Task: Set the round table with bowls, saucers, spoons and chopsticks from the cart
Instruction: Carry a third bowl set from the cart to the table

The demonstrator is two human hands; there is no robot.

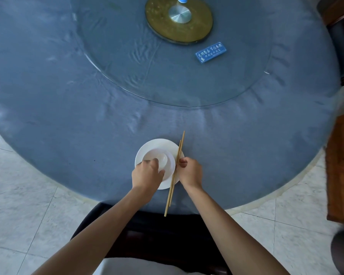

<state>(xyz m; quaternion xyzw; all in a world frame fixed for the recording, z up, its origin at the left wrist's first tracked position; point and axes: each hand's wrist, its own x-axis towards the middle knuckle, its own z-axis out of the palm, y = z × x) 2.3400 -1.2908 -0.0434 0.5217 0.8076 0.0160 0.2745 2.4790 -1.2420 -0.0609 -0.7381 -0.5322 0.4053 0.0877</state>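
A white saucer lies near the front edge of the round table, which is covered in blue cloth. A white bowl stands on the saucer, with a white spoon inside it. My left hand grips the bowl's near rim, fingers over the spoon's handle. A pair of wooden chopsticks runs along the saucer's right side, their near ends past the table edge. My right hand pinches them about midway.
A glass turntable fills the table's middle, on a brass hub, with a small blue sign on it. A dark chair stands just below me. Wooden furniture stands at the right. The floor is pale tile.
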